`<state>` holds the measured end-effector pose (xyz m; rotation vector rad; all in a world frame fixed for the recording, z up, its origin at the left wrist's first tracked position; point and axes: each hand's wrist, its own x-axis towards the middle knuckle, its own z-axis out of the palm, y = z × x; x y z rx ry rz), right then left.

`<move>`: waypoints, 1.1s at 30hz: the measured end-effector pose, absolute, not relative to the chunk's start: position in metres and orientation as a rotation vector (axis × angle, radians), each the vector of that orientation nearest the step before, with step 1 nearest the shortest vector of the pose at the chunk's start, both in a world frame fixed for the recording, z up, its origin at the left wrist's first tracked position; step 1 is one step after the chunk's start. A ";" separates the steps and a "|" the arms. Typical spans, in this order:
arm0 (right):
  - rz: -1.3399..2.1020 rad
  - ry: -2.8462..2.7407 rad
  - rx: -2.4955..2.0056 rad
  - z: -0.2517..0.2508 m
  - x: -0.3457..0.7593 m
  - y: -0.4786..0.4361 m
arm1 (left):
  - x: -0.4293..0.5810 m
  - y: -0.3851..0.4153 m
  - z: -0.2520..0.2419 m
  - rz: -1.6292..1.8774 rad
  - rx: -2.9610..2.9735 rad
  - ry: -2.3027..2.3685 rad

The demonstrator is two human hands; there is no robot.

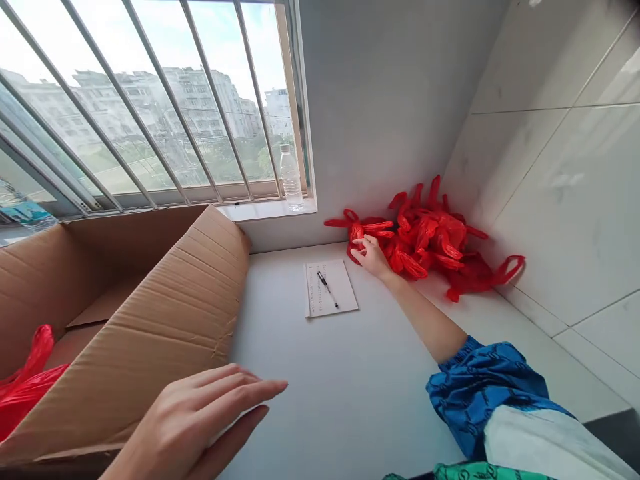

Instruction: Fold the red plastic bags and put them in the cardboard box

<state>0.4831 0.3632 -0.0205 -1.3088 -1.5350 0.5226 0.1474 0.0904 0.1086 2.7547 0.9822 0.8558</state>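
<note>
My right hand [371,255] reaches far across the white counter and touches the near left edge of a pile of red plastic bags [430,240] in the corner; its fingers curl around a bag handle. My left hand [200,417] lies at the bottom of the view with fingers stretched out flat, resting against the folded-out flap of a large cardboard box [165,320]. It holds nothing. A red bag [25,383] lies inside the box at the far left.
A sheet of paper [331,288] with a black pen [327,288] on it lies on the counter [350,387] just left of my right hand. A clear plastic bottle [291,177] stands on the window sill. Tiled wall runs along the right.
</note>
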 end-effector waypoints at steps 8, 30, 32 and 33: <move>0.768 -1.347 -1.159 0.005 0.487 0.397 | 0.182 0.126 0.060 0.631 2.257 1.067; 1.079 -1.845 -1.281 -0.034 0.469 0.224 | 0.175 0.196 -0.042 1.283 1.436 1.307; 0.824 -1.890 -1.337 -0.041 0.467 0.218 | 0.170 0.197 -0.049 1.231 1.561 1.391; 0.747 -1.895 -1.338 -0.044 0.464 0.215 | 0.169 0.198 -0.053 1.196 1.597 1.417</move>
